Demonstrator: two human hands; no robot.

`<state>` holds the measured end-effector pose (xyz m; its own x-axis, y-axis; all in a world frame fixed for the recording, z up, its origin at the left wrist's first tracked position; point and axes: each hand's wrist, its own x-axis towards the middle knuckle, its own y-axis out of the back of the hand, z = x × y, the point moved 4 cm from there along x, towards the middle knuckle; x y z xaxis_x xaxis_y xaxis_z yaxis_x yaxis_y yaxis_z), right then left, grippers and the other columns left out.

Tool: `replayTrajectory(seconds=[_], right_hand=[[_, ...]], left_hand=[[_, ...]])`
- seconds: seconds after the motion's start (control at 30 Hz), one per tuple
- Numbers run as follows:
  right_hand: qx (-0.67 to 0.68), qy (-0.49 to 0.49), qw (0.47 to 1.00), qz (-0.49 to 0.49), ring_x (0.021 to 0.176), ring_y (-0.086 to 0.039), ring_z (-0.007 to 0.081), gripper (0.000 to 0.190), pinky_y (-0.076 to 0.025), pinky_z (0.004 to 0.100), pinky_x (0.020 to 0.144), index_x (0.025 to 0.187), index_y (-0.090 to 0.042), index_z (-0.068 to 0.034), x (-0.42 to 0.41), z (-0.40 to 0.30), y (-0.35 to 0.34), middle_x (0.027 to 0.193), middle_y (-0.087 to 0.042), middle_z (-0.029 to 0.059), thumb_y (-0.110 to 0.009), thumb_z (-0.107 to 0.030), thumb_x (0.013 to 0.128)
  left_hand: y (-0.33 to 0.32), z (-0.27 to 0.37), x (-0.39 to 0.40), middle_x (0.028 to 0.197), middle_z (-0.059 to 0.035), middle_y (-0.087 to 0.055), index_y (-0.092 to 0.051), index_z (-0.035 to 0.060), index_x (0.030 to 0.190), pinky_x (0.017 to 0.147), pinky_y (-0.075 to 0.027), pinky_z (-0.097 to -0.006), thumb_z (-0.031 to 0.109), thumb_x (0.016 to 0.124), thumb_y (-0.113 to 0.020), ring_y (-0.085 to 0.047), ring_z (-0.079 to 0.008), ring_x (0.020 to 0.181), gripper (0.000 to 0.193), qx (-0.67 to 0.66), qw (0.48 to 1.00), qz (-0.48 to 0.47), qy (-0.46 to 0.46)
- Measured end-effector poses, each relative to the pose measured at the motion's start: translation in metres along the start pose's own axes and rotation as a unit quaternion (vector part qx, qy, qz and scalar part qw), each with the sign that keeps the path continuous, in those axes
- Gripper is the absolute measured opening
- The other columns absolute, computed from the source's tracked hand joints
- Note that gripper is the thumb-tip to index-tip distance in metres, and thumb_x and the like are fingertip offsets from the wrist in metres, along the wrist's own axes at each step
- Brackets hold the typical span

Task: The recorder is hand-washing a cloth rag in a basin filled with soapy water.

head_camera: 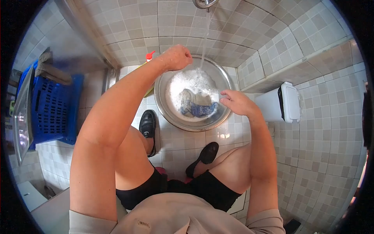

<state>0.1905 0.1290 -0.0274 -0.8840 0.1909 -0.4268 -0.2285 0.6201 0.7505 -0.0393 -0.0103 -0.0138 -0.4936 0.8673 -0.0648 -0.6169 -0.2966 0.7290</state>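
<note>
A wide metal basin (192,127) stands on the tiled floor before me, with foamy water in it. Wet grey cloth (189,95) and a blue patterned cloth (201,109) lie partly in the suds. From a tap (208,3) at the top, a stream of water (205,44) falls into the basin. My left hand (177,58) is over the basin's upper left rim, its fingers curled; whether something small is in it is hidden. At the right rim, my right hand (239,102) is held with its fingers apart and nothing in them.
A yellow bottle with a red pump top (150,55) stands behind my left forearm. On the left is a blue plastic basket (51,108). A white bin (270,102) is right of the basin, by the tiled wall. My black shoes (148,124) are near the basin.
</note>
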Motion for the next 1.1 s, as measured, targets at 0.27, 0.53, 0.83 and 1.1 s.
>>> replayTrajectory(seconds=[0.27, 0.53, 0.83, 1.1], right_hand=[[0.001, 0.011, 1.000, 0.006, 0.100, -0.061, 0.0298, 0.044, -0.046, 0.0356, 0.086, 0.119, -0.052, 0.003, 0.001, 0.006, -0.002, 0.107, -0.062, 0.0228, -0.055, -0.028, 0.088], [0.000, 0.019, 1.000, 0.021, 0.093, -0.061, 0.0332, 0.044, -0.046, 0.0388, 0.082, 0.117, -0.054, 0.003, 0.002, 0.010, -0.004, 0.100, -0.064, 0.0207, -0.053, -0.030, 0.087], [0.005, 0.014, 1.000, 0.027, 0.095, -0.061, 0.0343, 0.044, -0.046, 0.0389, 0.083, 0.114, -0.054, 0.005, 0.003, 0.009, 0.000, 0.101, -0.063, 0.0232, -0.054, -0.030, 0.087], [-0.008, -0.001, 1.000, 0.010, 0.099, -0.060, 0.0308, 0.042, -0.046, 0.0377, 0.086, 0.117, -0.053, 0.000, 0.005, 0.011, -0.002, 0.106, -0.061, 0.0216, -0.055, -0.029, 0.088]], left_hand=[[-0.004, -0.006, 0.003, 0.087, -0.0180, -0.067, -0.068, 0.0003, 0.093, 0.076, -0.049, -0.0355, 0.023, 0.078, -0.060, -0.064, -0.0259, 0.080, 0.028, 0.019, 1.000, -0.002, 0.003], [-0.003, -0.001, 0.000, 0.087, -0.0169, -0.068, -0.068, 0.0004, 0.093, 0.076, -0.049, -0.0348, 0.022, 0.078, -0.060, -0.064, -0.0248, 0.080, 0.027, -0.003, 1.000, -0.001, 0.019], [-0.002, -0.004, 0.001, 0.087, -0.0156, -0.068, -0.067, -0.0017, 0.094, 0.076, -0.048, -0.0332, 0.022, 0.079, -0.060, -0.063, -0.0225, 0.080, 0.029, 0.001, 1.000, -0.001, 0.015], [-0.001, -0.005, -0.003, 0.086, -0.0145, -0.068, -0.067, -0.0028, 0.094, 0.076, -0.048, -0.0324, 0.022, 0.080, -0.060, -0.062, -0.0209, 0.079, 0.029, -0.011, 1.000, 0.000, 0.029]])
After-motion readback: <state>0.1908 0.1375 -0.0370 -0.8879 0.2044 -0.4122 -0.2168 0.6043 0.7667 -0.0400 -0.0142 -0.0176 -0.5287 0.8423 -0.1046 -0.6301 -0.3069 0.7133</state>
